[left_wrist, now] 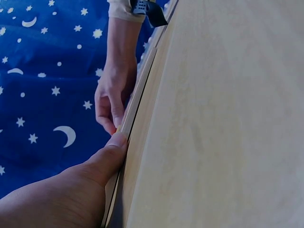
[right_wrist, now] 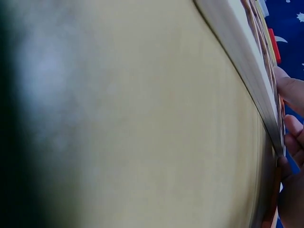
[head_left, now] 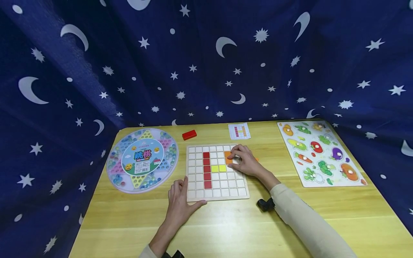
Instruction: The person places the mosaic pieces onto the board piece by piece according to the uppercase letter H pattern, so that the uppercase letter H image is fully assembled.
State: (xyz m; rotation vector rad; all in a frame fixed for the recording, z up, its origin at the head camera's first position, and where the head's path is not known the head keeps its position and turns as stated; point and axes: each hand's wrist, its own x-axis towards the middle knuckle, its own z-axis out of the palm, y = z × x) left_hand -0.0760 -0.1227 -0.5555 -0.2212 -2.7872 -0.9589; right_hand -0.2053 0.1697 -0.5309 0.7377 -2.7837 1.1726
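A wooden grid board (head_left: 217, 198) lies on the table, with a column of red tiles (head_left: 207, 170) and two yellow tiles (head_left: 218, 168) in its squares. Over its right side, my right hand (head_left: 246, 160) pinches an orange tile (head_left: 229, 161) between thumb and fingertips, just below another orange tile in the grid. More orange (head_left: 257, 158) shows partly behind this hand. My left hand (head_left: 178, 204) rests against the board's front left corner, index finger along the left edge and thumb along the front. Seen from the left wrist, that thumb (left_wrist: 107, 159) touches the board's edge.
Behind the board lie a red block (head_left: 189, 135) and a printed pattern card (head_left: 239, 131) showing red, yellow and orange squares. A round marble-game board (head_left: 174, 168) is on the left, and a vegetable puzzle board (head_left: 309, 143) on the right. A starry blue curtain stands behind.
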